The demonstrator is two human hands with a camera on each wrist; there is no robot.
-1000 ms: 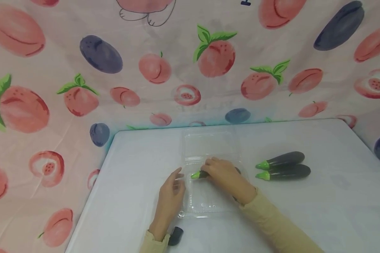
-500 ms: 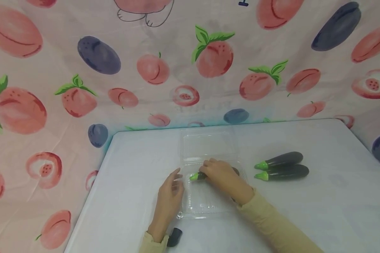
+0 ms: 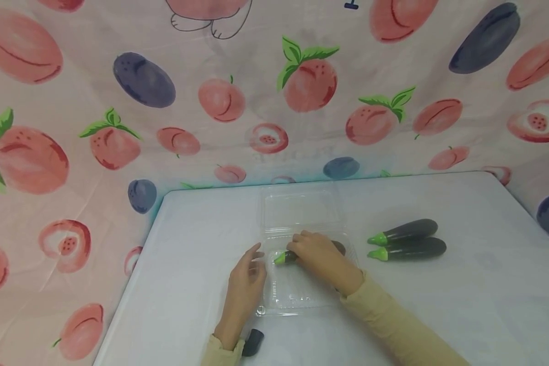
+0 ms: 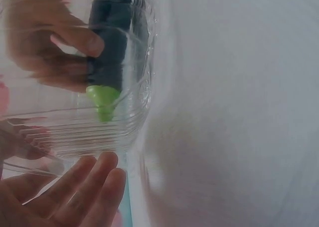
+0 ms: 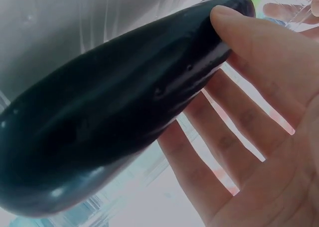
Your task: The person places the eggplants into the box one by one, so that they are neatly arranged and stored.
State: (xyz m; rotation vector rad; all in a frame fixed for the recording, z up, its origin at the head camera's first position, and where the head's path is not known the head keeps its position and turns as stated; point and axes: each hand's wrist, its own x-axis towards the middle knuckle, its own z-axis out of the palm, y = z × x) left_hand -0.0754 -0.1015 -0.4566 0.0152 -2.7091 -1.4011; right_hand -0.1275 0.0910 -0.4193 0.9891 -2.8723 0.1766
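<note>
Inside the clear plastic clamshell container (image 3: 297,297) at the table's middle, an eggplant (image 3: 337,247) lies crosswise, its green stem end toward the left. My right hand (image 3: 322,259) holds it from above. The right wrist view shows the thumb on the eggplant's (image 5: 109,92) dark skin and the other fingers along its far side. My left hand (image 3: 247,279) is at the container's left wall. In the left wrist view its extended fingers (image 4: 107,187) are right at the ribbed wall, and the eggplant (image 4: 107,42) shows through the plastic.
Two more eggplants (image 3: 407,249) lie side by side to the right of the container. The container's lid (image 3: 302,211) is folded back toward the fruit-print cloth (image 3: 238,142) behind the white table (image 3: 196,234). A dark object (image 3: 253,342) is by the left wrist.
The held eggplant has shifted slightly toward the near side of the container with my right hand. My left hand stays at the left wall.
</note>
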